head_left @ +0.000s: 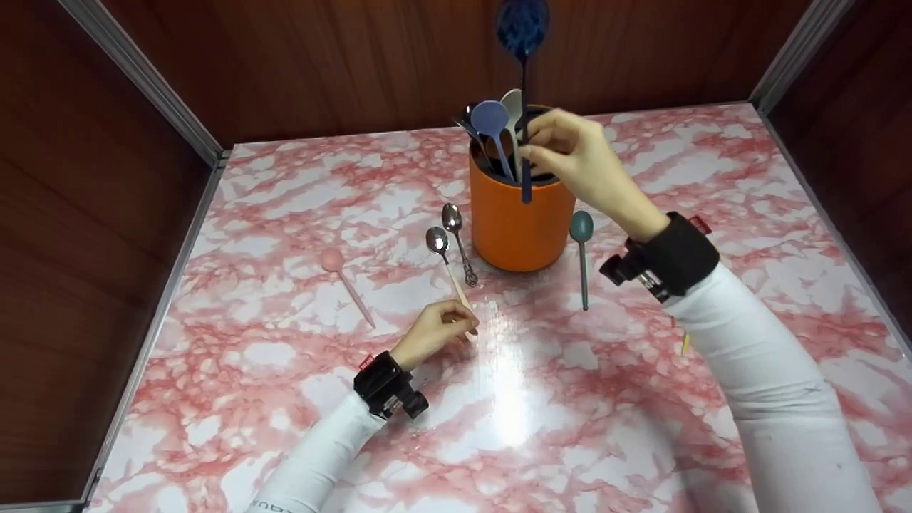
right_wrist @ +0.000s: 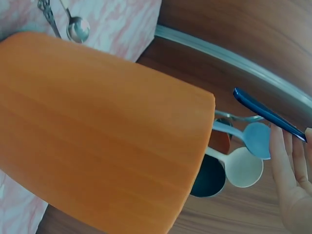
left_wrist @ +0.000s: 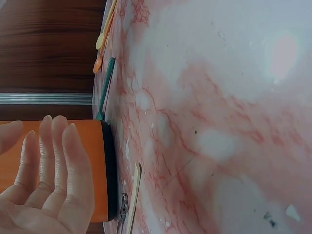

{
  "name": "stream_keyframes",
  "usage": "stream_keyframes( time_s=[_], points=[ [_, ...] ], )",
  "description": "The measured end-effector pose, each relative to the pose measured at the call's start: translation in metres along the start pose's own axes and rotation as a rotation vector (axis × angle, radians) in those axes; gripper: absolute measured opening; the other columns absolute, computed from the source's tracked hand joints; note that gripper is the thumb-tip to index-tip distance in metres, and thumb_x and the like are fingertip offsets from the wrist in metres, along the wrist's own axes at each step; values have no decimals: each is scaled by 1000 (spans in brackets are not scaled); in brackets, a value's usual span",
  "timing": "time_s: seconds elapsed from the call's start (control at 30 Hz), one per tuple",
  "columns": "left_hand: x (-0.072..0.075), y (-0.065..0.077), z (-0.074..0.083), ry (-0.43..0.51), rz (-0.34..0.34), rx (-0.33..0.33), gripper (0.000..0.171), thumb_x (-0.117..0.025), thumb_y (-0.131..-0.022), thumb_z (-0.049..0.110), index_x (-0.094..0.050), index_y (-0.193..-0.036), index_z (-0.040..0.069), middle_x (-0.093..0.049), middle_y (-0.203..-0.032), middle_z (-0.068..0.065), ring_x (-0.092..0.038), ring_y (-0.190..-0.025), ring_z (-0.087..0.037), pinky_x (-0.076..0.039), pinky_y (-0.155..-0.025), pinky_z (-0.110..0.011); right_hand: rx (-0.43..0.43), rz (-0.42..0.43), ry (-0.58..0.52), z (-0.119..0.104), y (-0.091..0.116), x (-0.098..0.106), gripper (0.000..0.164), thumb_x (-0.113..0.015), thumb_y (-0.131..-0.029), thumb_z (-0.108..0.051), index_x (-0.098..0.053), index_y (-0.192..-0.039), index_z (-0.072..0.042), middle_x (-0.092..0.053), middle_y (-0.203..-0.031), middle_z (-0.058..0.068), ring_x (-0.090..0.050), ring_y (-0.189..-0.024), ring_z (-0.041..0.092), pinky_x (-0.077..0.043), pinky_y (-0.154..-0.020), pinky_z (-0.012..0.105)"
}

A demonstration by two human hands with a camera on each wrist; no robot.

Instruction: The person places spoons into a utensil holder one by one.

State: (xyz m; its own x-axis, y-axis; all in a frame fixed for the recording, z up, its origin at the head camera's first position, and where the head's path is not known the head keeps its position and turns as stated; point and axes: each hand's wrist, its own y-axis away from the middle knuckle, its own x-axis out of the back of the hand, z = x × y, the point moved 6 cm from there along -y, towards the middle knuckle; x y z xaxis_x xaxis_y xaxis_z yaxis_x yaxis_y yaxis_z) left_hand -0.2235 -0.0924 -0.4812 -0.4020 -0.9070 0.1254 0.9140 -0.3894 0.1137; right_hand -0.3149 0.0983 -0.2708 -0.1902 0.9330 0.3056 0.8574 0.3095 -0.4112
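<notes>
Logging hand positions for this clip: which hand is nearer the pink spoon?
Left: the left hand is just right of the pink spoon; the right hand is farther off, above the orange container.

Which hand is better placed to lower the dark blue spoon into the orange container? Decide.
Likely the right hand: it pinches the dark blue spoon near the rim of the orange container; the left hand is low over the table.

Wood-walled booth (head_left: 356,71), marbled tabletop (head_left: 570,385)

Brown panels (head_left: 320,64), perhaps wooden, border a pink-marbled tabletop (head_left: 214,385).
</notes>
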Motion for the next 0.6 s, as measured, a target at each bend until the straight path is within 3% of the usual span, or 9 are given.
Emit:
stream_keyframes(
  time_s=[0.23, 0.47, 0.6],
  points=[
    [0, 1, 0, -12, 2, -12, 17, -60, -91, -1, -60, -100, -15, -67, -90, -18, -63, -84, -41, -55, -75, -57, -53, 27, 8, 4, -18, 1, 11, -62, -92, 1, -62, -102, 7, -65, -85, 5, -65, -78, 15, -59, -76, 28],
    [0, 0, -2, -54, 11, -34, 18, -60, -91, 1, -61, -99, -15, -66, -90, -21, -64, -87, -41, -58, -70, -42, -82, 56, 33, 14, -28, -1, 10, -63, -92, 1, -62, -101, 5, -65, -83, 0, -64, -77, 14, -58, -73, 24],
    [1, 0, -3, -52, 12, -19, 18, -60, -91, 1, -61, -99, -14, -65, -93, -23, -64, -87, -37, -58, -71, -44, -97, 74, 33, 19, -30, -2, 8, -62, -92, 2, -62, -100, 5, -65, -83, 1, -64, -77, 12, -58, -75, 25]
  ],
)
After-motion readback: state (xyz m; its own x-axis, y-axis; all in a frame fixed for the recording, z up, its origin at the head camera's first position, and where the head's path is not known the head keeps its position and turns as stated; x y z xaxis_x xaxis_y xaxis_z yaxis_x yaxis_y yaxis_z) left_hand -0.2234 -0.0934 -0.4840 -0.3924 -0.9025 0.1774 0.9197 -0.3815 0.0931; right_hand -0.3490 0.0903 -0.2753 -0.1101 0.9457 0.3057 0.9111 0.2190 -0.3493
